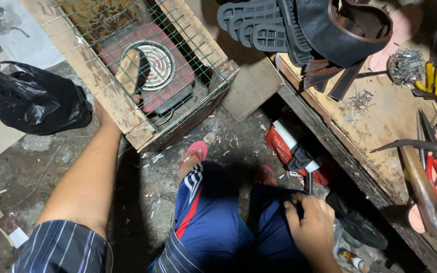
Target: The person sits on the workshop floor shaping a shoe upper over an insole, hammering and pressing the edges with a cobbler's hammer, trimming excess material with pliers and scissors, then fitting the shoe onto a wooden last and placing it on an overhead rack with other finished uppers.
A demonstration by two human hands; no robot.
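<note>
The right hand [312,222] rested on the knee [274,212], fingers curled, holding nothing. The left hand [102,115] steadied a wire-meshed wooden crate [188,30]; its fingers were hidden, so their state cannot be told.

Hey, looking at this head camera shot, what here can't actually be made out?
- Left hand: head view, hidden behind the wooden crate; its grip cannot be told.
- Right hand: fingers curl on the knee; anything under them is hidden.
- Small nails on the workbench: too small to count.
- Hammer: handle cut off by the bottom-right edge.
- Space under the bench: too dark.
</note>
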